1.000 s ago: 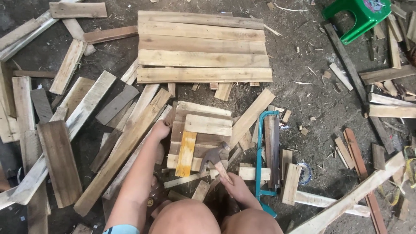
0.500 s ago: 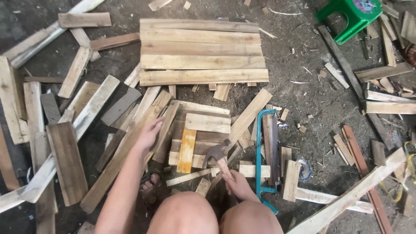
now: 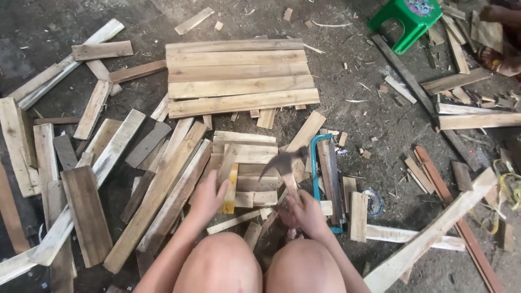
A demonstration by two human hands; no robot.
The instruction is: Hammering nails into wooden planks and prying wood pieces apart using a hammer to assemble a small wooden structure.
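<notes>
The biggest thing on the dirt floor (image 3: 347, 97) was the panel of pale planks (image 3: 241, 76) laid edge to edge, well beyond the person's knees. Around it lay loose boards: a long board (image 3: 160, 201) running diagonally at the left, a dark short plank (image 3: 87, 214) beside it, and another long pale batten (image 3: 434, 233) at the right. A green plastic stool (image 3: 410, 16) stood at the top right. Nearer in, a blue-framed saw (image 3: 317, 173) lay just right of the small stack of short slats (image 3: 244, 163) where the work was.

On that stack lay a yellowish slat (image 3: 230, 187), and the left hand (image 3: 209, 198) was spread flat over its lower end, fingers open and pressing rather than gripping. The right hand (image 3: 306, 214) was closed tight around the wooden handle of a hammer (image 3: 285, 165), whose dark head was raised and blurred above the stack.

To my eye, doing this well meant keeping the steadying fingers clear of the strike line, holding the slat square against the pieces beneath, and letting the head drop straight instead of glancing sideways. Gripping low on the handle, as the right hand did, looked sound for force, though it demands good aim. I could see no nail.
</notes>
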